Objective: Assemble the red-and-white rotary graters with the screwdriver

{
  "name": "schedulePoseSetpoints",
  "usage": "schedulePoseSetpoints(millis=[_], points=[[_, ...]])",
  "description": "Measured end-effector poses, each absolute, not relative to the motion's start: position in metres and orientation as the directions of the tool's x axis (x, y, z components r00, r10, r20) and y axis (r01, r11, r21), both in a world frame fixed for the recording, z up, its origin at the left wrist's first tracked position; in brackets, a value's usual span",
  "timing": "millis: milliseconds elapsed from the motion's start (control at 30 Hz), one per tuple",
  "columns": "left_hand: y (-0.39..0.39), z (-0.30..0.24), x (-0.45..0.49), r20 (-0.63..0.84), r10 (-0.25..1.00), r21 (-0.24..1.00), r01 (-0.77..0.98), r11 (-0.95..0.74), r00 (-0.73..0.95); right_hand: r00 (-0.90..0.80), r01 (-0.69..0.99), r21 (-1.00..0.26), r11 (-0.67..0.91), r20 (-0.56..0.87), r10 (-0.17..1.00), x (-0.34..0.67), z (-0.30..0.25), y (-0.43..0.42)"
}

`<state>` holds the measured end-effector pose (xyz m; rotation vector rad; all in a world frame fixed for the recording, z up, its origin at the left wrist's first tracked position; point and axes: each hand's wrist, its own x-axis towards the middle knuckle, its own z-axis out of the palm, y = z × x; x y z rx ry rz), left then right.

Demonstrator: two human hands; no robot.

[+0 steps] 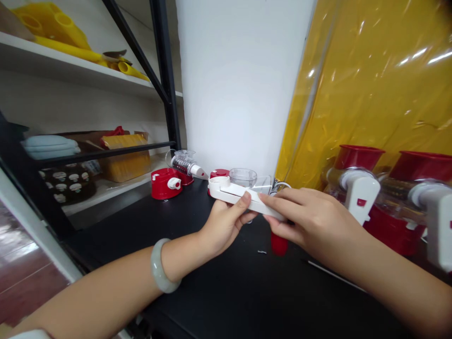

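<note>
A white plastic crank handle [233, 192] with a round socket at its left end is held level above the black table. My left hand [229, 219] grips its middle from below, thumb on top. At the handle's right end my right hand [303, 212] pinches it, fingers over the top and thumb beneath. Below the hands a small screw [262, 252] lies on the table. A red part [278, 243] stands partly hidden behind my right hand. Under my right forearm lies a thin metal rod [335, 274], its far part covered.
Red bases [165, 183] and a grater drum [185, 162] stand at the back left, a clear plastic bowl [243, 176] behind the handle. Two red and white rotary graters [360, 188] occupy the right side. A black-framed shelf [165, 70] rises at left; yellow sheeting [381, 84] hangs at right.
</note>
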<state>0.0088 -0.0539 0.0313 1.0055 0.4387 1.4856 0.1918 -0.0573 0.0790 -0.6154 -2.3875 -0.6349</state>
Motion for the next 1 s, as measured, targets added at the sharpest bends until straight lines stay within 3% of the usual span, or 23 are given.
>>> schedulePoseSetpoints(millis=[167,267,333,400,500,700,800,1000], points=[[-0.052,0.037,0.007,0.282,0.953,0.765,-0.626,-0.151,0.114,-0.715,0.578,0.369,0.728,0.659,0.233,0.188,0.078,-0.059],[-0.050,0.039,0.005,0.276,0.954,0.782,-0.604,-0.153,0.115,-0.685,0.594,0.337,0.730,0.688,0.240,0.186,0.075,-0.059],[-0.048,0.040,0.004,0.283,0.951,0.782,-0.603,-0.156,0.121,-0.649,0.605,0.201,0.770,0.685,0.331,0.185,0.075,-0.060],[-0.047,0.040,0.003,0.293,0.945,0.780,-0.607,-0.148,0.146,-0.595,0.606,-0.011,0.796,0.658,0.462,0.186,0.075,-0.059],[-0.049,0.041,0.003,0.310,0.926,0.791,-0.599,-0.125,0.217,-0.515,0.589,-0.274,0.760,0.598,0.614,0.187,0.076,-0.056],[-0.057,0.043,0.003,0.362,0.883,0.819,-0.554,-0.148,0.299,-0.553,0.446,-0.519,0.729,0.481,0.681,0.184,0.073,-0.052],[-0.057,0.043,0.003,0.386,0.869,0.820,-0.547,-0.169,0.309,-0.556,0.422,-0.535,0.732,0.485,0.675,0.183,0.073,-0.054],[-0.052,0.039,0.000,0.393,0.879,0.821,-0.534,-0.202,0.272,-0.551,0.553,-0.367,0.748,0.512,0.659,0.183,0.074,-0.058]])
